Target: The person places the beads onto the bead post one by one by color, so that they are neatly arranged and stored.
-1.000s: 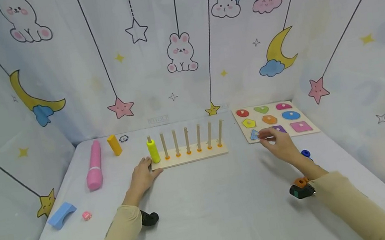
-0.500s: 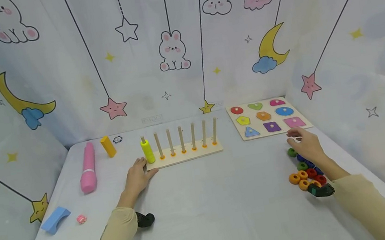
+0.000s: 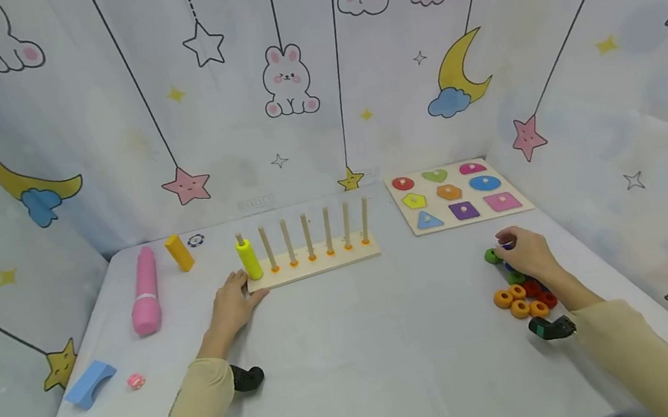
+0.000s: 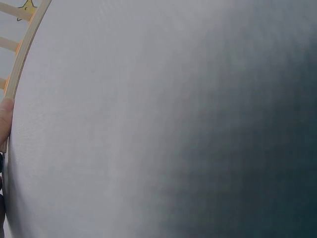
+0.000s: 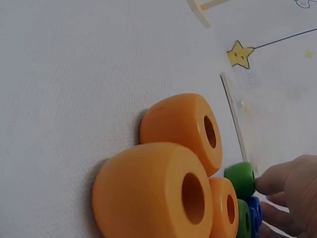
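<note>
green bead (image 3: 492,256) hole sideways, pinched by right hand (image 3: 527,256), left hand (image 3: 231,310) flat against peg board (image 3: 317,268)

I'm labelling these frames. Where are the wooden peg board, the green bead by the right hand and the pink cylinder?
Wooden peg board (image 3: 317,267): head view, front base edge.
Green bead (image 3: 492,256): head view, its left side.
Pink cylinder (image 3: 144,292): head view, mid-body.
</note>
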Action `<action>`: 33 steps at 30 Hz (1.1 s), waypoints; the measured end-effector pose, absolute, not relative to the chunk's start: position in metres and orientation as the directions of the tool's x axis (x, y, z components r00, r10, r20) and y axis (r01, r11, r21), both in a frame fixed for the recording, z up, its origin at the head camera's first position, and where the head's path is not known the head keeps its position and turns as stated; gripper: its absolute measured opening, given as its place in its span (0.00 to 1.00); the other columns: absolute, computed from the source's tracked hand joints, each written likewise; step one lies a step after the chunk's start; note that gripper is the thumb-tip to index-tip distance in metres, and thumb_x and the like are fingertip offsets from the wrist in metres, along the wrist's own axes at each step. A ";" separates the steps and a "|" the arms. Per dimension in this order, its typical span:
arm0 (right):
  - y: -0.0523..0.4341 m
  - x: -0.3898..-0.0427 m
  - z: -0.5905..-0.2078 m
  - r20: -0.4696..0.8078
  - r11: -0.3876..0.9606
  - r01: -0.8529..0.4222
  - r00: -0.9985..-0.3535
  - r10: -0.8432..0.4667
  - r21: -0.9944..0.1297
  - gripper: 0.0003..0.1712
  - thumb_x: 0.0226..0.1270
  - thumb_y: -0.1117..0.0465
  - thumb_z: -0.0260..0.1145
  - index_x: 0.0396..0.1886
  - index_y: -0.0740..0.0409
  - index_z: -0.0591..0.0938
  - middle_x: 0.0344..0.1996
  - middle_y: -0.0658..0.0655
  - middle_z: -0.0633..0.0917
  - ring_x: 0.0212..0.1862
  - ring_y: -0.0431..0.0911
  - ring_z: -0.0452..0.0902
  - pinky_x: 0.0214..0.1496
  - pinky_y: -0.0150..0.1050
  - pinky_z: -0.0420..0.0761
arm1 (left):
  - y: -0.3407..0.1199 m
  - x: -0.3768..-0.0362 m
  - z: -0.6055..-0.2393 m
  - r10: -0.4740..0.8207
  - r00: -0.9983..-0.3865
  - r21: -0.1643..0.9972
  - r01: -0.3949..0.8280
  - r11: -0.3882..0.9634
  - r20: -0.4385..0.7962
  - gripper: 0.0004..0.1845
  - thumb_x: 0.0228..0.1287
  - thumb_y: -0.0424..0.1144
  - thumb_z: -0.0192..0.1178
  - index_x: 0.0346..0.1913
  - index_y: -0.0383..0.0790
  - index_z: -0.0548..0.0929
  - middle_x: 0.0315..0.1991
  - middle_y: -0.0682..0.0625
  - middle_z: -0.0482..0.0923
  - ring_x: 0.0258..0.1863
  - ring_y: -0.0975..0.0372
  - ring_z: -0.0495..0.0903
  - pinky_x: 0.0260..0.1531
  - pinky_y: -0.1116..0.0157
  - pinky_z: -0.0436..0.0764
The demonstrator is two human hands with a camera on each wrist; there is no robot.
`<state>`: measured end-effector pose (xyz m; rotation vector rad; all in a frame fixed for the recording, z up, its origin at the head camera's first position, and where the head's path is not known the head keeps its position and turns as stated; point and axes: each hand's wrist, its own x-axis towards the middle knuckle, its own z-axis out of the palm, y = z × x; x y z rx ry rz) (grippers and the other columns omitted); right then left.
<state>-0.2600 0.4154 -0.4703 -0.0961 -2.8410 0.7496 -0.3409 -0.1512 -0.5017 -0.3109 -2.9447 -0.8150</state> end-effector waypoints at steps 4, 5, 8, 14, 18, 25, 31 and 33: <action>0.414 -0.263 -0.463 0.153 0.874 0.005 -0.984 0.091 -0.485 0.18 0.65 0.65 0.60 0.51 0.72 0.76 0.44 0.72 0.80 0.45 0.63 0.75 0.47 0.57 0.79 | -0.152 -0.341 -0.500 0.172 -0.979 0.511 0.202 0.835 0.106 0.39 0.62 0.48 0.63 0.66 0.24 0.63 0.67 0.30 0.58 0.68 0.40 0.53 0.66 0.42 0.54; 0.413 -0.265 -0.461 0.145 0.875 0.001 -0.986 0.081 -0.485 0.17 0.65 0.66 0.58 0.51 0.72 0.76 0.45 0.72 0.80 0.45 0.63 0.75 0.47 0.57 0.79 | -0.153 -0.341 -0.499 0.172 -0.979 0.510 0.202 0.836 0.107 0.39 0.62 0.48 0.62 0.66 0.24 0.63 0.67 0.30 0.59 0.68 0.40 0.53 0.66 0.43 0.54; 0.413 -0.270 -0.455 0.106 0.875 -0.011 -0.993 0.046 -0.484 0.17 0.66 0.70 0.53 0.53 0.71 0.76 0.47 0.73 0.79 0.45 0.62 0.74 0.50 0.59 0.77 | -0.156 -0.341 -0.497 0.165 -0.978 0.512 0.206 0.834 0.125 0.38 0.62 0.48 0.63 0.66 0.24 0.63 0.66 0.30 0.59 0.68 0.40 0.54 0.66 0.43 0.55; 0.414 -0.275 -0.455 0.048 0.862 -0.003 -0.999 0.025 -0.506 0.20 0.65 0.69 0.55 0.56 0.70 0.74 0.50 0.73 0.76 0.48 0.63 0.72 0.51 0.60 0.76 | -0.160 -0.342 -0.497 0.159 -0.976 0.504 0.215 0.836 0.152 0.38 0.62 0.47 0.63 0.65 0.23 0.64 0.65 0.29 0.60 0.67 0.39 0.55 0.66 0.43 0.55; 0.421 -0.264 -0.467 0.038 0.863 0.029 -0.998 0.056 -0.504 0.20 0.65 0.67 0.57 0.56 0.70 0.73 0.50 0.73 0.77 0.48 0.63 0.72 0.50 0.59 0.77 | -0.154 -0.343 -0.500 0.187 -0.974 0.515 0.224 0.827 0.124 0.38 0.62 0.48 0.63 0.65 0.23 0.64 0.66 0.29 0.59 0.68 0.39 0.54 0.66 0.43 0.54; 0.424 -0.252 -0.466 0.125 0.859 0.027 -0.987 0.105 -0.511 0.22 0.66 0.65 0.59 0.57 0.72 0.71 0.50 0.75 0.77 0.49 0.66 0.72 0.51 0.62 0.75 | -0.148 -0.347 -0.503 0.190 -0.973 0.512 0.231 0.827 0.131 0.39 0.60 0.50 0.64 0.65 0.25 0.65 0.66 0.30 0.61 0.67 0.40 0.55 0.65 0.43 0.57; 0.406 -0.267 -0.453 0.259 0.845 -0.039 -0.959 0.120 -0.534 0.21 0.66 0.64 0.60 0.57 0.68 0.72 0.49 0.70 0.78 0.49 0.62 0.74 0.46 0.56 0.80 | -0.153 -0.344 -0.500 0.168 -0.978 0.529 0.209 0.822 0.127 0.39 0.60 0.49 0.64 0.65 0.25 0.65 0.66 0.30 0.60 0.67 0.39 0.55 0.65 0.43 0.56; 0.396 -0.274 -0.449 0.295 0.835 -0.087 -0.951 0.093 -0.543 0.21 0.66 0.64 0.61 0.56 0.67 0.73 0.48 0.69 0.79 0.49 0.61 0.76 0.46 0.55 0.80 | -0.154 -0.343 -0.501 0.164 -0.979 0.532 0.201 0.823 0.118 0.39 0.61 0.49 0.64 0.65 0.25 0.64 0.66 0.30 0.60 0.67 0.39 0.54 0.65 0.42 0.56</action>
